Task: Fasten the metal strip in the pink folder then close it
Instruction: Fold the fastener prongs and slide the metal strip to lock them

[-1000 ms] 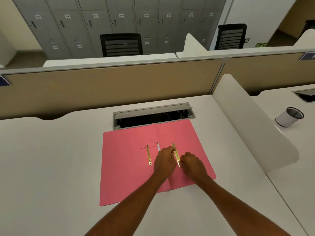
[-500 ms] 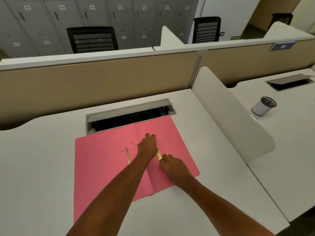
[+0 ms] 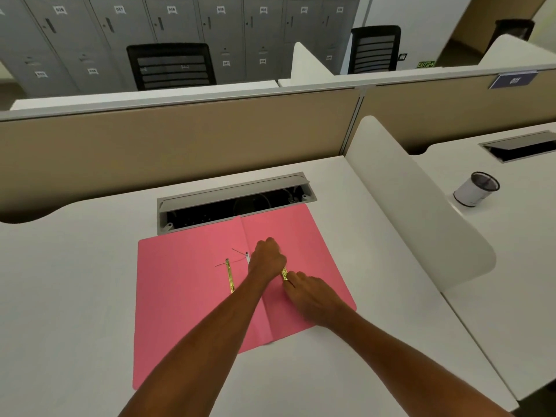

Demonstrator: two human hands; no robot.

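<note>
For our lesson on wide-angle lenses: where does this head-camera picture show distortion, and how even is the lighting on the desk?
Head view: the partition top bows and slants, and the lockers lean, typical wide-angle bending; the white desk is lit softly and evenly, with only faint shadows under the hands on the pink folder; fine detail looks slightly soft.

Both arms are bare from the bottom edge of the view up to the hands, with no sleeve or cuff showing. The left hand point(image 3: 267, 260) and right hand point(image 3: 313, 296) wear no glove, ring, watch or band that can be made out. The forearms are slim and long, tapering toward the wrists.
</note>
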